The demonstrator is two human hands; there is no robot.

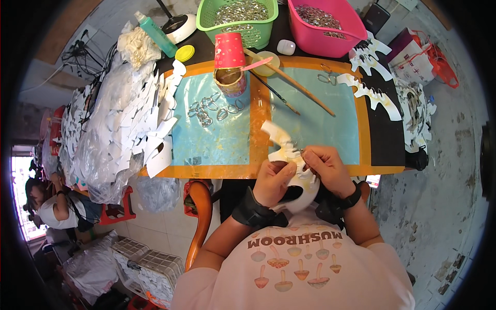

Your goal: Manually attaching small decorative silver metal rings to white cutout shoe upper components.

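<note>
Both my hands are closed on a white cut-out piece [279,135] with notched, curving edges and yellowish smears, held over the table's front edge. My left hand [274,183] grips its left side, thumb on top. The fingers of my right hand [328,168] pinch its notched right edge, where a small dark, metallic-looking bit shows at the fingertips; the fingers hide most of it. Beyond, loose oval metal rings [205,121] lie on the blue sheet [217,147]. A few more rings [326,78] lie at its far right.
Piled white cut-outs [139,124] and clear plastic cover the left side. A glue-stained pot [231,85], a brush [276,93] and a wooden stick [305,90] sit mid-table. Behind stand a green basket [268,23] and pink basket [338,46] of rings. More cut-outs [377,98] lie right.
</note>
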